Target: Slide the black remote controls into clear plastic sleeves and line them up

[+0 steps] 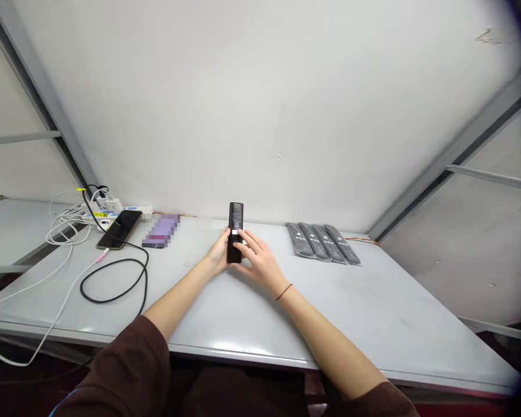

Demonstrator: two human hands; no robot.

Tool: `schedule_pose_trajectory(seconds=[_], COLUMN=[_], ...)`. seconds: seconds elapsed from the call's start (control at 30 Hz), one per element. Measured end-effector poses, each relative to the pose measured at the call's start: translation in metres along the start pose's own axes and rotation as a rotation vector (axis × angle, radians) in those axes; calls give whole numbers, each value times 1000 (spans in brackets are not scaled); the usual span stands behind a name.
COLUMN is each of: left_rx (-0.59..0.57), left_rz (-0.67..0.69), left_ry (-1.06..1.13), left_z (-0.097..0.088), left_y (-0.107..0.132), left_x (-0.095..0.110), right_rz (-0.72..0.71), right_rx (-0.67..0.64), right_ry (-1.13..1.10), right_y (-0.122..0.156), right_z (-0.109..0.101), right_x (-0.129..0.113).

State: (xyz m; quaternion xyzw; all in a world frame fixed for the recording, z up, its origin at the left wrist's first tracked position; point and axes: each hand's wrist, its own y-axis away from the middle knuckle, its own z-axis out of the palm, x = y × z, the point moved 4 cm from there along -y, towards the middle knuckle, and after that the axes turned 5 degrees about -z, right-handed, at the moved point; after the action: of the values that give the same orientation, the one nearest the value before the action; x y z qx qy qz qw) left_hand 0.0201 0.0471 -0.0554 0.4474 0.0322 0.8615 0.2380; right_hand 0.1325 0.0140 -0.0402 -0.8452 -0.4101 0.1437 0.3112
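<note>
A black remote control (236, 215) is held nearly upright over the table, its back with printed text and a small white label facing me. My left hand (219, 252) is closed around its left side and lower part. Fingers spread, my right hand (260, 260) rests its fingertips on the back of the remote by the white label, with the thumb near the bottom end. Right of my hands, several grey-black remotes in clear plastic sleeves (323, 243) lie side by side.
To the left a dark phone (120, 229) leans by a white power strip (139, 210) with chargers and tangled white cables. A purple-screened phone (165, 227) lies beside it. A black cable (113, 300) loops across the table (243, 313). A white wall (252, 116) stands behind.
</note>
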Motion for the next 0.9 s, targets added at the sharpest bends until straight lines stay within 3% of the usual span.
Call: schedule_pose_trajectory(seconds=[0.13, 0.37, 0.53, 0.67, 0.8, 0.9], left_rx=[-89, -127, -46, 46, 114, 169], left_rz=[76, 35, 100, 227, 263, 270], left_ry=[-26, -19, 12, 132, 206, 257], left_z=[3, 1, 3, 3, -1, -9], left_y=[1, 1, 3, 4, 1, -3], left_x=[1, -2, 4, 11, 12, 16], right_rz=[93, 104, 146, 334, 520, 665], right_rx=[-26, -62, -28, -19, -50, 8], right_ry=[4, 33, -59, -402, -809, -1069], right_y=[2, 1, 1, 3, 4, 5], right_z=[-3, -8, -10, -5, 1, 4], right_x=[6, 10, 8, 7, 7, 12])
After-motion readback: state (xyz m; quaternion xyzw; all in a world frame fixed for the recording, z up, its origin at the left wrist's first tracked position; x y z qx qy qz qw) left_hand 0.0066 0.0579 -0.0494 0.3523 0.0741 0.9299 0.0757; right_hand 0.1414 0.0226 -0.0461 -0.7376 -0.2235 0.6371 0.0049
